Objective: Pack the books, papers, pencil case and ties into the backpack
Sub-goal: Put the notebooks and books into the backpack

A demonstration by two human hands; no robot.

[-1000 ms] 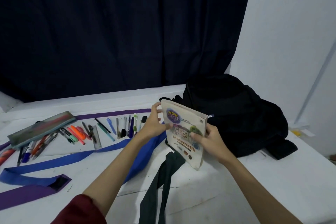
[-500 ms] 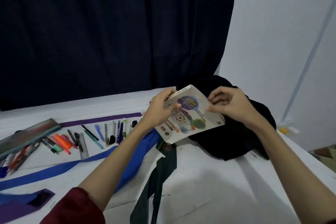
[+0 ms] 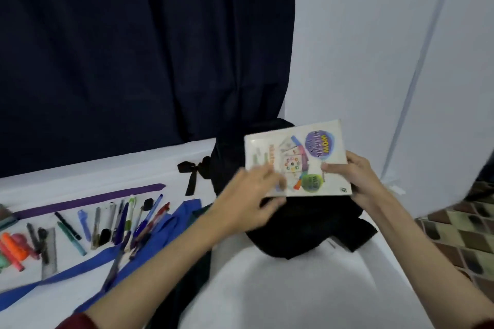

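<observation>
Right hand (image 3: 355,181) has a pinching grip on the book (image 3: 296,159) above the backpack (image 3: 307,224); blurred left hand's (image 3: 251,201) grip unclear.

Two bare forearms reach forward from the bottom of the view. The left arm, with a dark red sleeve (image 3: 76,321) at its near end, angles up and to the right; the left hand (image 3: 250,199) is blurred, fingers loosely curled, so its grip cannot be judged. The right arm comes in from the lower right; the right hand (image 3: 357,180) has its thumb on top and fingers curled in a pinch.
</observation>
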